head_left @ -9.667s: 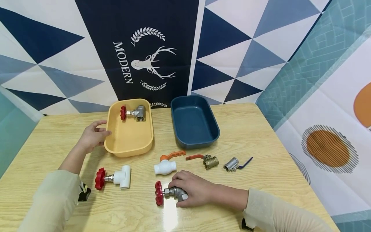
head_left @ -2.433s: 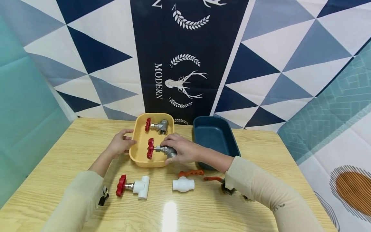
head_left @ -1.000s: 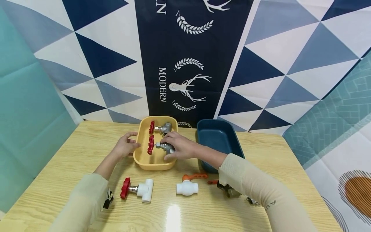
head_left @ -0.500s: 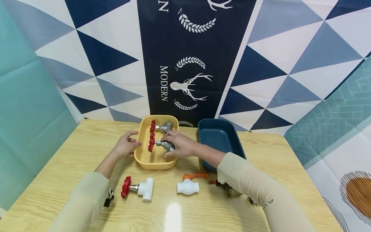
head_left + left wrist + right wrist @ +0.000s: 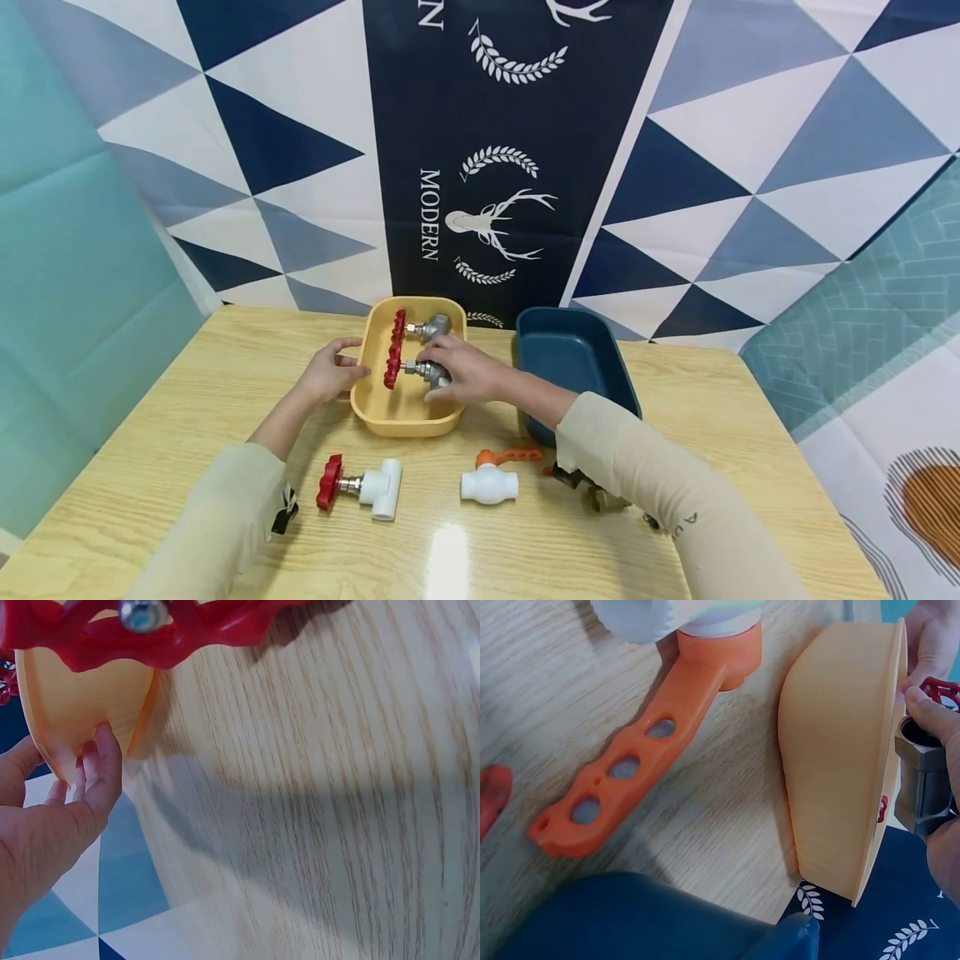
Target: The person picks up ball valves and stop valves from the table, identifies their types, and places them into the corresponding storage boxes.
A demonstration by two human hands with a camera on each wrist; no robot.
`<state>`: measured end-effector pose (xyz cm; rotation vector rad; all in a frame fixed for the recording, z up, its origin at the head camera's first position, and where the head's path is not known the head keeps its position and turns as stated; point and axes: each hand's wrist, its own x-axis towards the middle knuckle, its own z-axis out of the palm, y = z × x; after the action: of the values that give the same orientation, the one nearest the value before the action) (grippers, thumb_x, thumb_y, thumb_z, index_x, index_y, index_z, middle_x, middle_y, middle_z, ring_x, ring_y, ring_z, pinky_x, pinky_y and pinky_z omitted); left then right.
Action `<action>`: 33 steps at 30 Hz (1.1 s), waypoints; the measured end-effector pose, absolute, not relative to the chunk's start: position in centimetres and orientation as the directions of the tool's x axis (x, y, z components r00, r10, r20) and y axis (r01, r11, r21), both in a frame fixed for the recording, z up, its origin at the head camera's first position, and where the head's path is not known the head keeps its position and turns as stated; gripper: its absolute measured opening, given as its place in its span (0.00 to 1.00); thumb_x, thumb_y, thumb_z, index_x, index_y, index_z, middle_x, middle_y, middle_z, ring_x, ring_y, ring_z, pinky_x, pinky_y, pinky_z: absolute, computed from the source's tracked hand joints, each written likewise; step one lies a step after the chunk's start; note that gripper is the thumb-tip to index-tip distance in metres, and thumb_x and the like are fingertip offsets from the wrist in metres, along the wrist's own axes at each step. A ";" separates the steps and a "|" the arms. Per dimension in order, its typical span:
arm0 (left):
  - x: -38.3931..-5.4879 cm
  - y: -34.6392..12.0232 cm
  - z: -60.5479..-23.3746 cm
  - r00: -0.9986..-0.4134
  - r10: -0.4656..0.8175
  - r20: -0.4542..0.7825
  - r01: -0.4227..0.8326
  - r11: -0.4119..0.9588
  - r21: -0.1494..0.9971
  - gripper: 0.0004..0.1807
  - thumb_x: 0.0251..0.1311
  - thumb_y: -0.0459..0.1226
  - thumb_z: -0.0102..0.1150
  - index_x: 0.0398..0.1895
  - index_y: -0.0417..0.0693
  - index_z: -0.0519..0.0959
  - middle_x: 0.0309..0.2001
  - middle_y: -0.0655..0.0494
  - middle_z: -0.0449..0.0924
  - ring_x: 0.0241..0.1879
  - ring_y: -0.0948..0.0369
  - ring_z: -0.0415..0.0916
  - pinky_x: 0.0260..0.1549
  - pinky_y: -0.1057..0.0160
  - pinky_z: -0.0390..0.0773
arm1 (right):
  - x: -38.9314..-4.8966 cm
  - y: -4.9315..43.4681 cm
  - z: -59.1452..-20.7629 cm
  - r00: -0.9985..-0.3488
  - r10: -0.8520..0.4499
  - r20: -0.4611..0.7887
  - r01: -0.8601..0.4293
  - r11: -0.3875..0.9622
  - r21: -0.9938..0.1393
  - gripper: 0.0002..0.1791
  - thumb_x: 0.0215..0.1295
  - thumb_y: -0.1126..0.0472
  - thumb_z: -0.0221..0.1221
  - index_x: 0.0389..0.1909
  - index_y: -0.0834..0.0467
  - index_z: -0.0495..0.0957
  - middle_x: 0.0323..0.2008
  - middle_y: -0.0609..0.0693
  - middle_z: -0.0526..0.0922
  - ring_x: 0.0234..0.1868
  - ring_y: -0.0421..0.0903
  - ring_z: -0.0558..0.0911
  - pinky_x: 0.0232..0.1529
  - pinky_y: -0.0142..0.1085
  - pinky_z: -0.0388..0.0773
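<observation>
Pinches the left wall of the yellow tray [image 5: 408, 428] in the left hand [image 5: 330, 377], with thumb over the rim and fingers along the outside. Grips a silver valve [image 5: 415, 367] in the right hand [image 5: 467, 372], clamped by its body between thumb and fingers, within the tray's outline and with the red handwheel [image 5: 392, 367] pointing left. Cannot make out any contact between valve and tray floor. Holds it on the near side of a second silver valve [image 5: 432, 327] lying in the same tray. Has on the table [image 5: 187, 400], nearer than the trays, a white T-shaped valve [image 5: 380, 486] and, farther right, a white ball valve [image 5: 489, 485] with an orange lever [image 5: 517, 455]. Has also a dark blue tray [image 5: 570, 350] to the right of the yellow one.
</observation>
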<state>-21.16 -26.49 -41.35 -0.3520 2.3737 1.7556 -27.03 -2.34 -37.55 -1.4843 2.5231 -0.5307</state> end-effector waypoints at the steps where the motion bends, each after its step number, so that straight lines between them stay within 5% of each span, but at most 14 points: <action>1: -21.2 -26.5 -41.4 -0.958 -0.089 -0.273 -0.287 0.279 0.916 0.33 0.62 0.31 0.53 0.70 0.44 0.54 0.51 0.39 0.66 0.45 0.50 0.76 0.38 0.54 0.84 | -27.1 -2.4 -37.7 -0.492 -0.870 0.037 -0.811 0.443 -0.383 0.32 0.52 0.51 0.68 0.57 0.59 0.72 0.55 0.55 0.71 0.57 0.49 0.68 0.60 0.41 0.70; 33: -21.3 -26.6 -41.5 -0.956 -0.093 -0.279 -0.294 0.267 0.918 0.33 0.62 0.30 0.52 0.70 0.45 0.55 0.51 0.40 0.65 0.47 0.48 0.74 0.40 0.54 0.83 | -28.8 -3.7 -39.4 -0.517 -0.854 0.055 -0.803 0.461 -0.377 0.30 0.51 0.52 0.69 0.54 0.60 0.74 0.51 0.56 0.74 0.53 0.51 0.70 0.56 0.41 0.71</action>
<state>-21.28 -26.58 -41.51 -0.3650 2.3609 1.7680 -28.81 -3.66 -39.40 -1.4626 2.5614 -0.5438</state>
